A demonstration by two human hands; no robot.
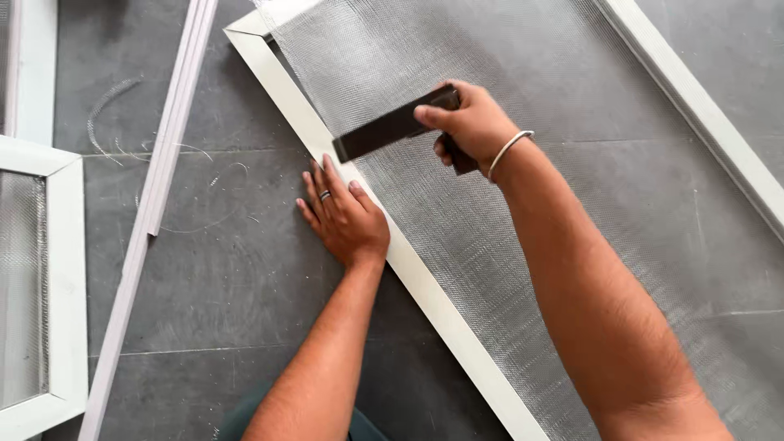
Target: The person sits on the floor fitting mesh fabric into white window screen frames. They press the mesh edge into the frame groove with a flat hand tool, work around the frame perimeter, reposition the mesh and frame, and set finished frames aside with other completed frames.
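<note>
Grey floor [204, 286] carried the white frame [425, 286]; mesh [572, 163] already covered it. Your left hand [347, 216] pressed flat, open; your right hand [469, 122] gripped a dark tool [384, 131], edge work apparently unfinished.

My left hand [343, 216] is flat on the white screen frame [425, 290], right hand [469, 122] gripping a dark flat bar [384, 132] over the mesh [523, 188].

Our left hand [347, 214]: a silver ring on one finger.
Our right hand [471, 122]: a thin silver bangle at the wrist.
Our forearms: bare, no sleeves.
</note>
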